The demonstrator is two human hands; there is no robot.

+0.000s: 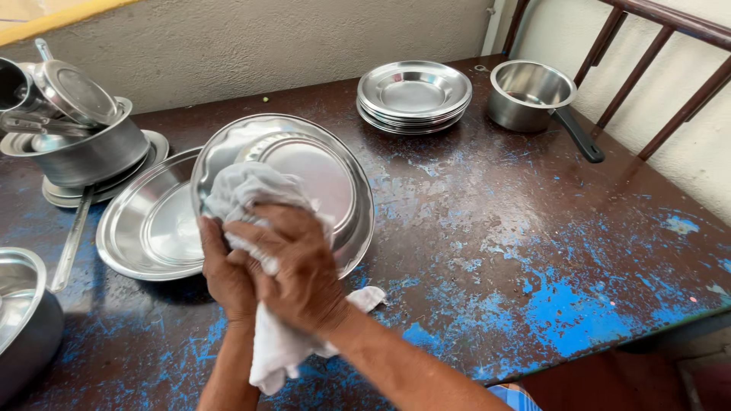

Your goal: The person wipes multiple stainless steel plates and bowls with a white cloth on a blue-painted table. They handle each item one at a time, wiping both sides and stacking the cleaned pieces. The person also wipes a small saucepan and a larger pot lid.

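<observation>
Head view is showing the right hand pressing a white cloth against a tilted steel plate that is leaning up and away over another plate, while the left hand is gripping its near rim underneath.

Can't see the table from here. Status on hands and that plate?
Left hand holds the tilted steel plate by its rim. Right hand presses white cloth on it. Second plate flat beneath, nothing blocking.
</observation>
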